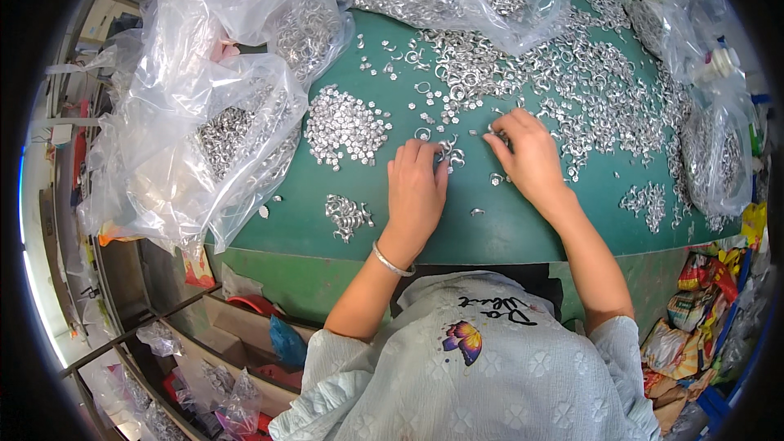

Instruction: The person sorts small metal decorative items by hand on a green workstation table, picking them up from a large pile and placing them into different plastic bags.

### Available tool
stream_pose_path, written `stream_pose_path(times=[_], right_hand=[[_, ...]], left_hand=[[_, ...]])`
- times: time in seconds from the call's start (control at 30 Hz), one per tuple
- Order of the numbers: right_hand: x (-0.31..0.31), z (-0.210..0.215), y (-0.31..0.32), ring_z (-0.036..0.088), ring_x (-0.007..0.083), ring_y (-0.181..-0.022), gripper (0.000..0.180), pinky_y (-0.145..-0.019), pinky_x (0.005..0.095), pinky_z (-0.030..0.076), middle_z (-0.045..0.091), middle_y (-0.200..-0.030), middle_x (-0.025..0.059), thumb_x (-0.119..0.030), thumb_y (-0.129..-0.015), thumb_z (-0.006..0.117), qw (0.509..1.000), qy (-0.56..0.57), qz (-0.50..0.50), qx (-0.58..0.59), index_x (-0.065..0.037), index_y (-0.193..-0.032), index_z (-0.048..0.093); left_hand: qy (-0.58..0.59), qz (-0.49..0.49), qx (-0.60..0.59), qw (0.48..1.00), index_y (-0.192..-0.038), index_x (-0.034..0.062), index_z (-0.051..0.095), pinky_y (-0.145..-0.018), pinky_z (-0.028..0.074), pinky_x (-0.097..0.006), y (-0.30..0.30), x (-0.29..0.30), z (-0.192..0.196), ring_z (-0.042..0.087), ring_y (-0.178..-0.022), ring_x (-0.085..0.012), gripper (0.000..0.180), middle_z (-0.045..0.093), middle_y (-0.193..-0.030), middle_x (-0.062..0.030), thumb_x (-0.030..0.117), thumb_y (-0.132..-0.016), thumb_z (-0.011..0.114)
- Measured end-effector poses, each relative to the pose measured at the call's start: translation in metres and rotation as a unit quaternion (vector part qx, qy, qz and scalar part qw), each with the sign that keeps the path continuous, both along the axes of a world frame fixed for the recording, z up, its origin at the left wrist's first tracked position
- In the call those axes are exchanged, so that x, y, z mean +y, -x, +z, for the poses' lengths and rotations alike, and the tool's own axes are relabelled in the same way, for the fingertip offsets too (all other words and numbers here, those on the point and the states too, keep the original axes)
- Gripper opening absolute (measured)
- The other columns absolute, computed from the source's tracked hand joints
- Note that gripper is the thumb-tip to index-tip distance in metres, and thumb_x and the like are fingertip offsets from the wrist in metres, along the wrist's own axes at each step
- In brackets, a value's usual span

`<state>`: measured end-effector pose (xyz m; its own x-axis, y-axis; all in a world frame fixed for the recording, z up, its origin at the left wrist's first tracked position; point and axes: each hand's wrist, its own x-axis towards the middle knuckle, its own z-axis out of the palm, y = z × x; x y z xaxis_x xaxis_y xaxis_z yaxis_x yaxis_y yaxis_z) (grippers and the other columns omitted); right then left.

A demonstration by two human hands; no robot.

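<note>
On the green tabletop (286, 233) lie many small silvery metal pieces. My left hand (416, 188), a bracelet (392, 260) round its wrist, has its fingers bent together at a few silver rings (452, 153); whatever the fingertips pinch is hidden. My right hand (529, 155) curls its thumb and fingers round small silver pieces (502, 137) that show only partly. Left of my left hand is a heap of flower-shaped metal pieces (343, 126), and nearer me a smaller pile of rings (347, 216). A big spread of loose rings (600, 94) covers the table's far right.
Clear plastic bags (188, 106) of metal pieces bulge at the left. More stand at the back, with another bag (719, 151) at the right edge. A small pile (645, 204) lies front right. Below left are drawers (237, 327); colourful packets (674, 339) sit lower right.
</note>
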<state>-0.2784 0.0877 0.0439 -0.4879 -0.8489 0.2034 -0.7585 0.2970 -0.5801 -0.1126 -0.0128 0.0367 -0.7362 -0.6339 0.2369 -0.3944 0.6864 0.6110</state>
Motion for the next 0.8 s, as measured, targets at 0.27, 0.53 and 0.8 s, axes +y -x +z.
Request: stream_pose_path(times=[0.27,0.53,0.8], right_hand=[[0.011,0.038,-0.014,0.044,0.0057,-0.054,0.009,-0.048,0.0197,0.031,0.055,-0.066,-0.0004,-0.013,-0.095,0.057,0.602,0.162,-0.092,-0.777,-0.005,-0.091,0.057],[0.002,0.008,-0.030,0.049,0.0173,-0.052,0.020,-0.048,0.0329,0.040,0.046,-0.066,0.0058,-0.009,-0.082,0.069,0.987,0.040,0.075,-0.134,-0.010,-0.102,0.065],[-0.003,0.004,-0.039,0.065,0.0309,-0.074,0.007,-0.059,0.0430,0.051,0.060,-0.090,0.0121,-0.007,-0.083,0.064,0.994,-0.026,0.090,0.062,-0.005,-0.088,0.059]], left_hand=[[0.021,-0.039,0.033,0.998,-0.102,0.0010,0.057,-0.081,0.043,-0.041,0.000,-0.006,0.003,0.055,-0.093,-0.0313,0.028,0.056,-0.100,-0.0137,0.000,-0.077,0.068],[-0.111,-0.037,0.071,0.991,-0.104,-0.0004,0.057,-0.068,0.048,-0.034,-0.003,-0.014,-0.002,0.060,-0.081,-0.0246,0.030,0.060,-0.092,-0.0121,-0.008,-0.076,0.068],[-0.212,0.015,0.096,0.972,-0.112,0.0000,0.060,-0.072,0.049,-0.035,-0.009,-0.015,0.010,0.059,-0.083,-0.0280,0.033,0.058,-0.094,-0.0135,-0.011,-0.081,0.060]])
